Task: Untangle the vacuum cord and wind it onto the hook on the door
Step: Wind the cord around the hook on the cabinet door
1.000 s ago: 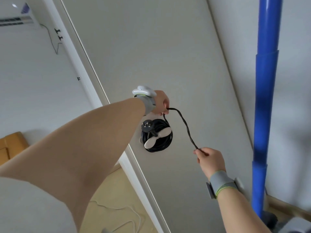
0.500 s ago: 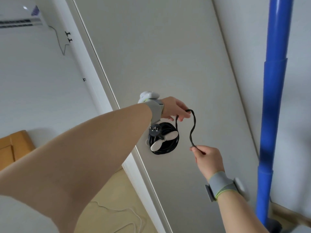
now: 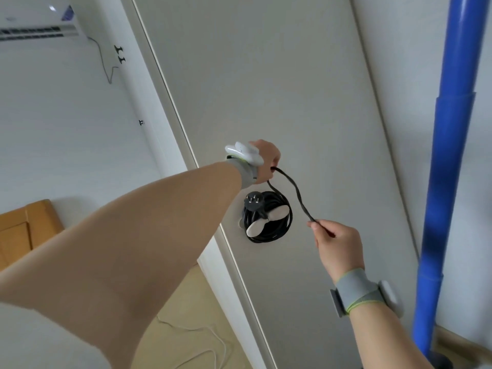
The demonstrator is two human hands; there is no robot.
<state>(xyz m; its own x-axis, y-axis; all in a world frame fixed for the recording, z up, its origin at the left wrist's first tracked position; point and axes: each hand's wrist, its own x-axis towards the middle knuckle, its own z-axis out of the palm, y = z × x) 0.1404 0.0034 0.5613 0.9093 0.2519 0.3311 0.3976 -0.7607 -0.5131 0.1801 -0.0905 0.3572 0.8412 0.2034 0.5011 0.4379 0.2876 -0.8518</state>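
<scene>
Black vacuum cord (image 3: 269, 237) sits mostly coiled on white hook (image 3: 279, 211) on grey door (image 3: 266, 89), plug (image 3: 253, 204) at coil's top left. Left hand (image 3: 266, 162), fingers curled round cord, is above coil. Right hand (image 3: 338, 243) pinches cord lower right, w/ a wavy slack stretch between hands. Left forearm covers door edge & floor. Blue pole (image 3: 447, 155) at right; AC unit (image 3: 34, 29) top left.
</scene>
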